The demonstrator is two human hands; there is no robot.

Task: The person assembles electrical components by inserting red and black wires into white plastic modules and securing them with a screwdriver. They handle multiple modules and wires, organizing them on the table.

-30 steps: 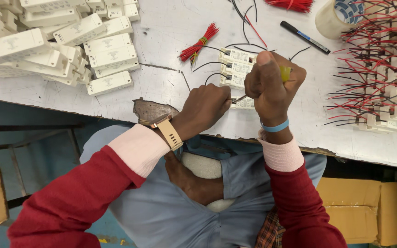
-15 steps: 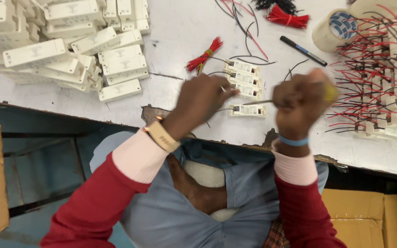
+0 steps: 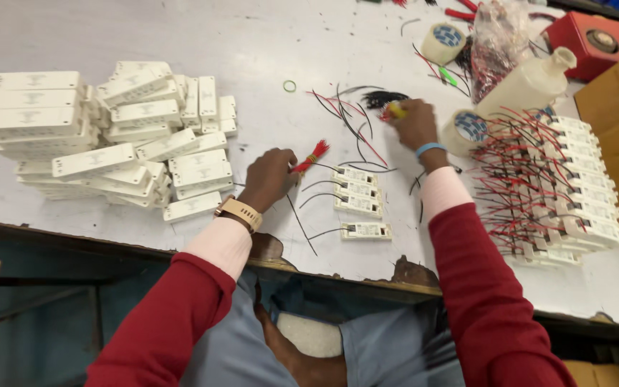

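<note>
The small white modules [image 3: 356, 195] with black leads lie in a short column on the counter [image 3: 252, 43] between the two hands, long axes running left-right, their wires trailing off to the left. The left hand [image 3: 270, 178] is closed round a bundle of red wires [image 3: 312, 156] pointing up and right, while the right hand [image 3: 413, 122] grips a yellow-handled tool [image 3: 394, 110] beside loose black wires [image 3: 385, 98] (tip hidden). This looks like the wiring stage, and the next move calls for a lead brought precisely to a module's end.
</note>
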